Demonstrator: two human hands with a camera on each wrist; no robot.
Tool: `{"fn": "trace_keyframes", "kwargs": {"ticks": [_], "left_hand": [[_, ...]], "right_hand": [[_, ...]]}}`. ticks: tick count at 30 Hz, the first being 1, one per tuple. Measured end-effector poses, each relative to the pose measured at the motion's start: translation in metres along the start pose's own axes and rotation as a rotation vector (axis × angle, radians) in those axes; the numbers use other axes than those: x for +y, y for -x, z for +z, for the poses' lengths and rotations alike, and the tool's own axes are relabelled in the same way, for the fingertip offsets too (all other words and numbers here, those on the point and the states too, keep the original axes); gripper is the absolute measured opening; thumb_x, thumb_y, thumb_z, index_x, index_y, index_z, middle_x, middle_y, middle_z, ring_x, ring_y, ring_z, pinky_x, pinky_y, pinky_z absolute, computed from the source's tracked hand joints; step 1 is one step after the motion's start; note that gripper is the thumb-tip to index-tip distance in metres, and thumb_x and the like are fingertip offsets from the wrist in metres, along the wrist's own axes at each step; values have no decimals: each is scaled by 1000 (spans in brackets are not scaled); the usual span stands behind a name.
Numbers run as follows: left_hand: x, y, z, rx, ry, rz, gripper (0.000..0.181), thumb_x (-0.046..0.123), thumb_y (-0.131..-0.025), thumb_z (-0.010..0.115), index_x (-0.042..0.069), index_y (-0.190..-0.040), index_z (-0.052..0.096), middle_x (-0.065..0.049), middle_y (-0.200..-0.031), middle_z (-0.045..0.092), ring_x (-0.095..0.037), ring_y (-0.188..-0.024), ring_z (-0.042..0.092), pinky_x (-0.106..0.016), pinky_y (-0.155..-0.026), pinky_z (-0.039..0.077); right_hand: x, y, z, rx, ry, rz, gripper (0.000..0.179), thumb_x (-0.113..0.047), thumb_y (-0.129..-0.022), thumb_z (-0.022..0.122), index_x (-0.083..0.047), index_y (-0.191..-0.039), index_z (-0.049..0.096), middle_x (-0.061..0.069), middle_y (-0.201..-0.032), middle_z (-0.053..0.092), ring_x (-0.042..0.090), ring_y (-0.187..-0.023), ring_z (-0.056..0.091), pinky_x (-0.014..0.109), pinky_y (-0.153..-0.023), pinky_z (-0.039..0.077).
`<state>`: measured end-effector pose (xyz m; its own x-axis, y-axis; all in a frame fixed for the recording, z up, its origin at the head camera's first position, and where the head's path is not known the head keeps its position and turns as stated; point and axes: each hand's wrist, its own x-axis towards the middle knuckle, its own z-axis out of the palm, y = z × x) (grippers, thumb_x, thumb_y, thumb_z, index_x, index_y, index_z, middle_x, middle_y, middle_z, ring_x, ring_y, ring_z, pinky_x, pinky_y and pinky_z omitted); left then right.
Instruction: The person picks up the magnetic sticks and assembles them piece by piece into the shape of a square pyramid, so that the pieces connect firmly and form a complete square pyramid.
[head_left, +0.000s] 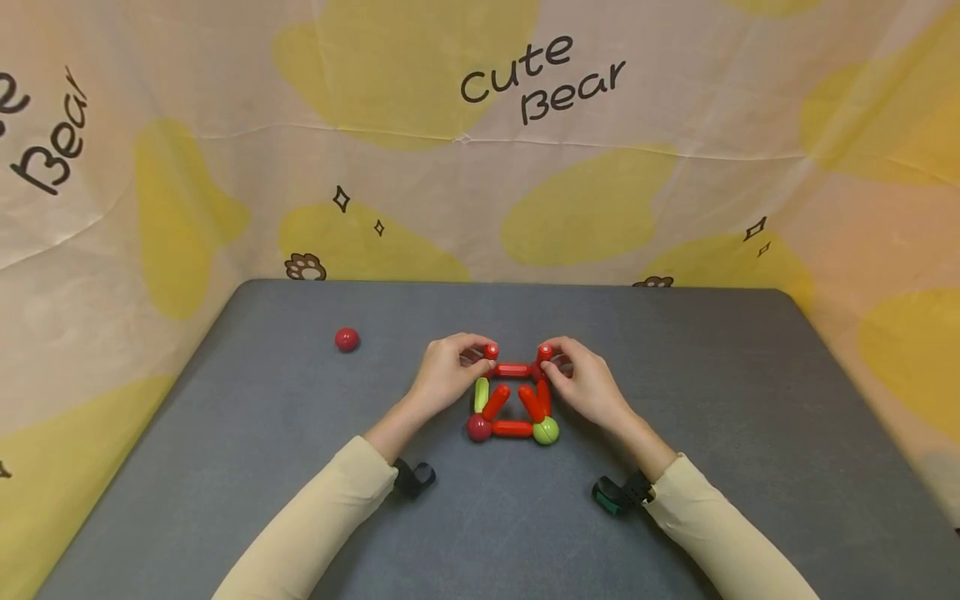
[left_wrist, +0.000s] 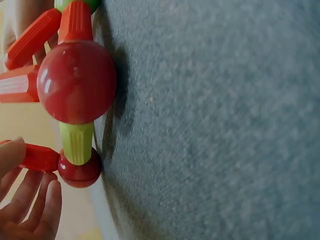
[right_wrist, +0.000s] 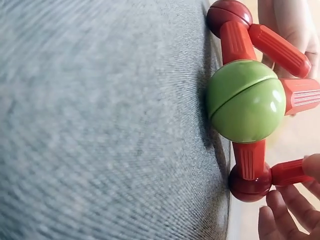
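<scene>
A square base of magnetic rods and balls stands on the table in the head view. Its front corners are a red ball [head_left: 479, 428] and a green ball [head_left: 546, 431], joined by a red rod [head_left: 513, 429]. A yellow-green rod [head_left: 482, 395] forms the left side. Short red rods rise from the corners. My left hand [head_left: 442, 372] pinches the back-left upright rod [left_wrist: 40, 158], which meets a dark red ball [left_wrist: 80, 170]. With thumb and fingers, my right hand [head_left: 588, 385] holds the back-right upright rod [right_wrist: 290, 172], touching another dark red ball [right_wrist: 250, 184].
A loose red ball [head_left: 347, 339] lies on the grey table [head_left: 225, 467] to the left of the frame of rods. Behind the table hangs a patterned cloth [head_left: 420, 167]. Black straps [head_left: 415, 479] are worn at both wrists.
</scene>
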<state>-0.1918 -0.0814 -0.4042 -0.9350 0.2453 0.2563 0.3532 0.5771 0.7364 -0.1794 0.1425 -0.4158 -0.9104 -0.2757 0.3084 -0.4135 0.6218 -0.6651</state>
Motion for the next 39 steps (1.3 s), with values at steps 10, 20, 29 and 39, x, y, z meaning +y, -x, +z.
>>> {"fn": "trace_keyframes", "kwargs": {"ticks": [10,20,29,39], "left_hand": [[4,6,2,-32,-123,111,21,10,-75,75,17,-95,71,4,-87,65,-9,-70,60,-24,-65,49],[7,9,3,-73,-182,121,22,11,-76,74,19,-96,71,4,-92,65,-11,-73,59,-25,-66,47],[6,8,4,-76,-222,149,23,12,-76,74,21,-97,71,6,-94,66,-15,-80,59,-31,-71,45],[7,8,4,-97,-222,141,23,12,-77,74,19,-98,71,4,-95,66,-16,-83,60,-34,-73,46]], "right_hand": [[-2,4,5,-8,164,-136,20,-15,-83,67,-16,-103,63,0,-94,61,15,-80,54,30,-67,45],[-4,4,8,-17,227,-178,22,-13,-81,70,-16,-102,66,1,-95,61,16,-81,53,31,-69,46],[-6,3,9,-15,229,-213,21,-12,-80,69,-16,-101,66,0,-94,61,17,-81,53,32,-69,46],[-4,3,10,-22,235,-217,23,-12,-80,69,-16,-102,67,1,-95,61,18,-82,52,32,-70,46]]}}
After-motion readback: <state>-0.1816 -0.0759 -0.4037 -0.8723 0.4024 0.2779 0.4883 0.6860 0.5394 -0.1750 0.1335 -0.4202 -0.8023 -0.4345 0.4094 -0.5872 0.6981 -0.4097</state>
